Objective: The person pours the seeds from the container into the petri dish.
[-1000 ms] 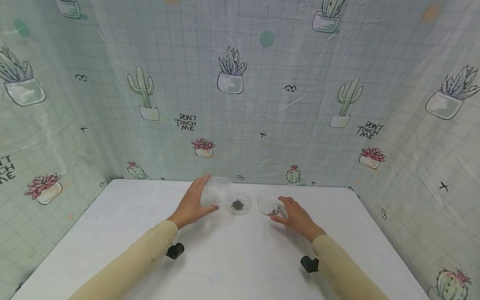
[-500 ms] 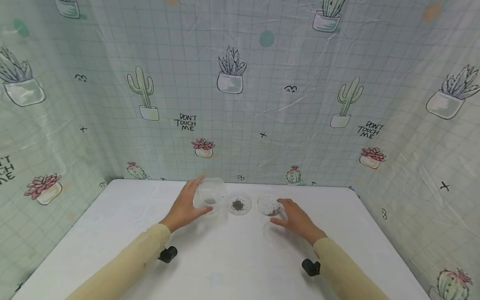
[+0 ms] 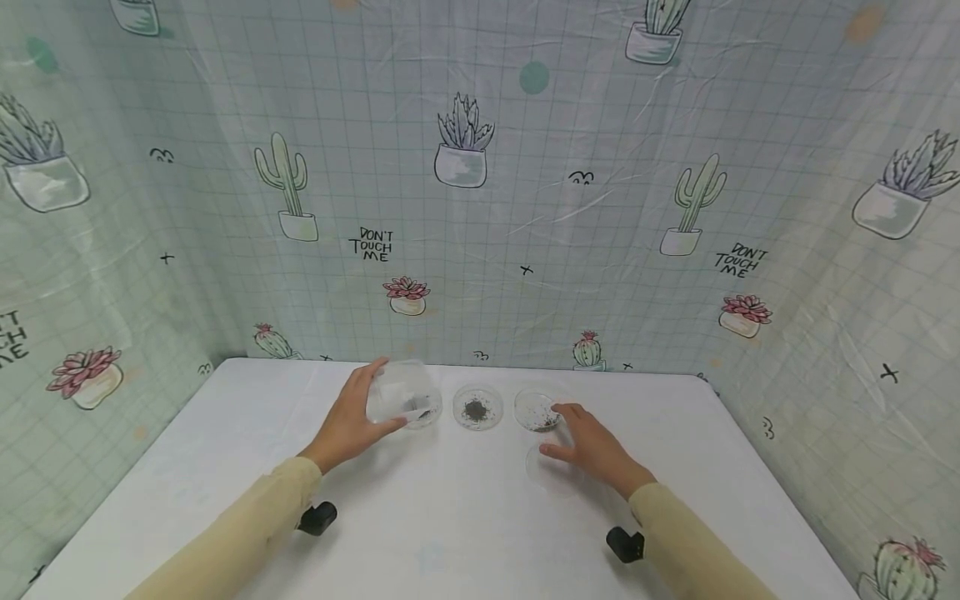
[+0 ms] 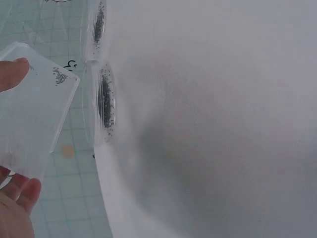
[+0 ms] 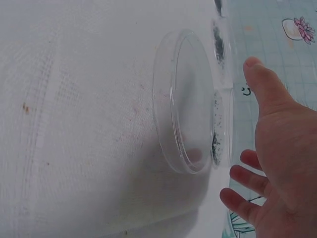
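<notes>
My left hand grips a clear square plastic container, thumb on one side and fingers on the other. It is tilted over the left petri dish, which holds dark grains and is partly hidden. Dark grains also cling in the container's corner in the left wrist view. A middle petri dish bears a small dark heap. My right hand, fingers spread and holding nothing, is beside the right petri dish with scattered dark grains; I cannot tell whether it touches the rim.
A clear round dish or lid lies on the white table below my right hand, in front of the right dish. A cactus-print curtain encloses the table's back and sides. A small black device hangs below each wrist.
My left hand has carried the tilted container leftward, from beside the middle dish to over the left dish. Dark grains now show beneath it. The right hand has barely moved.
</notes>
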A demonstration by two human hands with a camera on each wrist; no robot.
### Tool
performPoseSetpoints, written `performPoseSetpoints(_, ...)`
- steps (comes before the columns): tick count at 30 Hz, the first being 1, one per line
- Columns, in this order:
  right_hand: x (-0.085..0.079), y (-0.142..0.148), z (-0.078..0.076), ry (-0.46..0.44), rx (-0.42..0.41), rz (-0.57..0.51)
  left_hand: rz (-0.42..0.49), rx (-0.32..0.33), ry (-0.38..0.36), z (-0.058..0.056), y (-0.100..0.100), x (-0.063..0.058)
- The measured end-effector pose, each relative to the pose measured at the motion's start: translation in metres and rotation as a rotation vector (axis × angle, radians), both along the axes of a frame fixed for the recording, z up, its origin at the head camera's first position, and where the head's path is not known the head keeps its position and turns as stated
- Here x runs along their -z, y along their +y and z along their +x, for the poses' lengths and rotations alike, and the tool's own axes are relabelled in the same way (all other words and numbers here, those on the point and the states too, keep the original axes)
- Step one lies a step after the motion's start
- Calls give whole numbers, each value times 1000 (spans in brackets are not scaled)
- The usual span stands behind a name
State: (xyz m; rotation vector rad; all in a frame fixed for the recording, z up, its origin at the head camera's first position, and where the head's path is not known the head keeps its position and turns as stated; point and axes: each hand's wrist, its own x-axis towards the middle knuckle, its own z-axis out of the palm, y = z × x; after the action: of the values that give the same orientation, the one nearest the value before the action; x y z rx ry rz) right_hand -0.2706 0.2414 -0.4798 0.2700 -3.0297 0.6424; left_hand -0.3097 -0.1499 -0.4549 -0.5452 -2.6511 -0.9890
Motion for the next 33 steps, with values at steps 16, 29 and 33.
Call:
performPoseSetpoints(16,-1,-4,12,-7,-62,22,-12,-62,-77,2,-21,8)
performPoseSetpoints(29,1,-5,20,23,-106,56,-44,-95,-109,3,-34,13)
performPoseSetpoints(33,1,-4,23,19,-129,47,-39,-100,-147,3,-39,17)
